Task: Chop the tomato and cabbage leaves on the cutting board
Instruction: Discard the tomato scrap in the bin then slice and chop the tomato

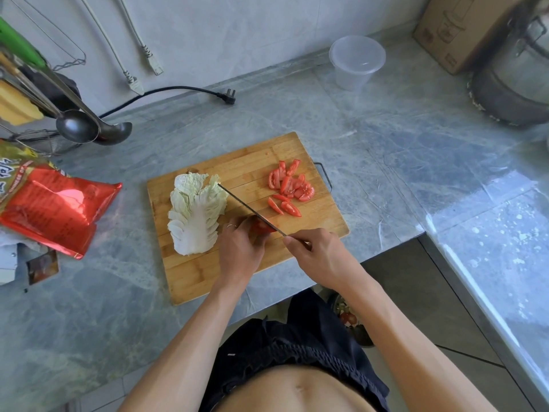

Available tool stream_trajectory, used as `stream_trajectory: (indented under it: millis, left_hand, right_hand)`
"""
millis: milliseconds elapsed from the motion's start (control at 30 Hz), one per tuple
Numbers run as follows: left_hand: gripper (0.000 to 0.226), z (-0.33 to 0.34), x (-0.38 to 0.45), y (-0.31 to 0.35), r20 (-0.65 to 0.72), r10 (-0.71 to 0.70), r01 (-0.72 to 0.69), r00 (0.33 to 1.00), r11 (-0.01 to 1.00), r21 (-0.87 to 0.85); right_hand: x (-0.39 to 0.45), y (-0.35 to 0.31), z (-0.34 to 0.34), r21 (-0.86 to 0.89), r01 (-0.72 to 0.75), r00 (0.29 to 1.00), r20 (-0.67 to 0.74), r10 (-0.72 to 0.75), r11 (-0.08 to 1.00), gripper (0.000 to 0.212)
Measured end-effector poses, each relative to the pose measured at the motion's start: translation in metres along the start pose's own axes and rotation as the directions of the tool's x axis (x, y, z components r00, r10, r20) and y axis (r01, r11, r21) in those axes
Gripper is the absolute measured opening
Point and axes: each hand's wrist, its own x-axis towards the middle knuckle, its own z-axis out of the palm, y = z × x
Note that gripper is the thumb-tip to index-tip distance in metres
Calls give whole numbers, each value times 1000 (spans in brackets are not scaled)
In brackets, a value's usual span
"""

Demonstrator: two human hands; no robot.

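grip, right hand (319, 254): wrapped round the knife (252, 213) handle, forefinger stretched along the spine; holding firm, at the near right edge of the cutting board (312, 233).
grip, left hand (242, 248): curled over the last tomato piece (263, 227), fingertips pinning it to the cutting board; ring on one finger.
blade: edge set on the tomato piece, just right of the left fingertips; tip reaching up-left as far as the cabbage leaves (196, 212).
tomato piece: near the cutting board's front edge, mid-width, mostly hidden under the left hand; size of what remains hard to tell.
cut tomato wedges (289, 185): heaped on the cutting board's right half, a few loose ones nearer the blade.
cabbage leaves: uncut, lying on the cutting board's left half, long axis running near to far, white stem end toward the front edge.
key relation: blade's long axis runs diagonally from near right to far left across the cutting board; tomato piece sits directly under it, between the two hands; cabbage lies left of the blade, closer to the left hand.
stage, as judged: tomato nearly done, cabbage yet to start.
next move, as judged: press straight down, fingertips kept left of the edge.
beyond the cutting board: red snack bag (56, 206) to its left, plastic tub (356, 62) far behind it.
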Motion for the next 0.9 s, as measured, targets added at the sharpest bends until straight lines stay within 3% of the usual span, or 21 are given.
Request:
stream_trajectory:
  millis: [367, 533, 700, 900]
  left_hand:
    - [27, 1, -2, 0, 15, -26, 26, 1000, 1000, -8]
    - [43, 0, -4, -2, 7, 2, -2, 1000, 1000, -23]
    - [29, 2, -4, -3, 14, -23, 24, 1000, 1000, -18]
    - [30, 3, -4, -1, 11, -37, 37, 999, 999, -16]
  right_hand:
    - [11, 4, 12, 33, 4, 999, -36, -3, 999, 35]
    - [7, 8, 22, -31, 44, 997, -55, -46, 999, 25]
    - [7, 6, 19, -8, 40, 997, -64, -40, 999, 29]
    - [1, 13, 12, -7, 9, 997, -80, -10, 1000, 32]
